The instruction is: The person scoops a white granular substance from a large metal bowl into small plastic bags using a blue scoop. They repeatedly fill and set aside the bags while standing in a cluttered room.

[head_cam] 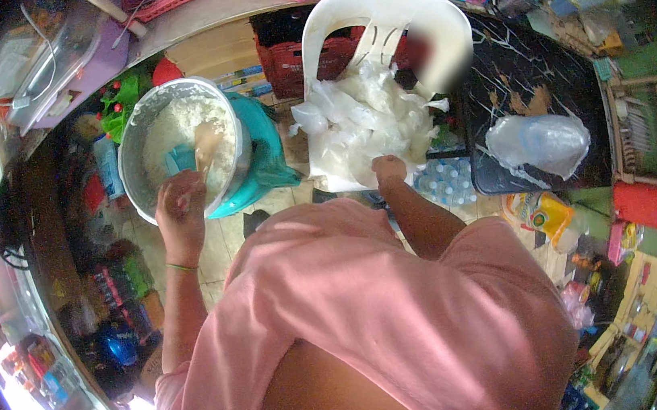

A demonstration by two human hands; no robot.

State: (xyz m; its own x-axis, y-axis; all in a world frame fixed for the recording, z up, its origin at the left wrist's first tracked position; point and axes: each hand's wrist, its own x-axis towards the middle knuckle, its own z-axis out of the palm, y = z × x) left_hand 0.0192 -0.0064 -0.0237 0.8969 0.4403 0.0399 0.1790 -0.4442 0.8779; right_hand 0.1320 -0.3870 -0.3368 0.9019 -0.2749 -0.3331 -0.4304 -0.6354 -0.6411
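Note:
My left hand (181,200) is raised over the near rim of a white plastic bucket (128,161), its fingers curled. A blurred tan, thin item (206,149) extends from the fingers into the bucket; its kind cannot be told. Inside, clumpy white powder (173,122) is heaped against the far side, and a teal scoop or cup (180,159) lies in it. My right hand (390,170) is closed at the front of a pile of knotted clear plastic bags (370,118) with whitish contents. Whether it grips one is unclear. The pile covers the seat of a white plastic armchair (331,13).
A teal plastic bag or cover (262,152) hangs beside the bucket. To the right, a filled clear plastic bag (539,144) rests on a black marble-patterned table (498,176). Bottles (444,182) and a yellow-and-white packet (542,217) are lower down. A shelf edge (205,27) runs behind.

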